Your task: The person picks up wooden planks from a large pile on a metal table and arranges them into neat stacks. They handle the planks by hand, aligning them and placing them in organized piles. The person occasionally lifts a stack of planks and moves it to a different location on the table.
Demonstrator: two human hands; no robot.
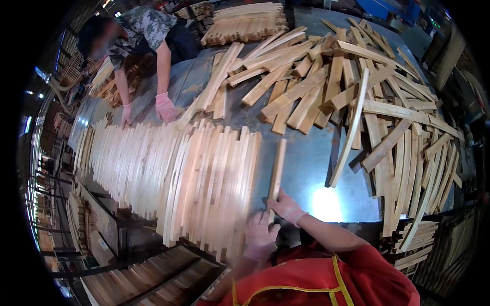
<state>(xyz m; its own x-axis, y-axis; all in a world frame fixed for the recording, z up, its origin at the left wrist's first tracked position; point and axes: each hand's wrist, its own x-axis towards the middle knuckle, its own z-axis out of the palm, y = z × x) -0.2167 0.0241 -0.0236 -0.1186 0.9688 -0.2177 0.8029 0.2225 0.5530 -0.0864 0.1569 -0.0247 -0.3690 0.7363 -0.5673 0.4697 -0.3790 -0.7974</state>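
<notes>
Fingers of the right hand (287, 208) pinch a pale curved wooden slat (277, 171). Left hand (259, 235), just beside, rests open-palmed on the packed row of slats (194, 178). Best keep ends flush.

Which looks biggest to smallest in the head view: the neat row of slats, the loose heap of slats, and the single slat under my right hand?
1. Loose heap of slats and neat row of slats: they look alike in spread, so unranked.
2. Single slat: clearly smallest, its near end at the right hand.

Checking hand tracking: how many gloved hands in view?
4. The wearer's left hand and right hand at the single pale wooden slat; a co-worker's two pink-gloved hands by the slat row.
</notes>
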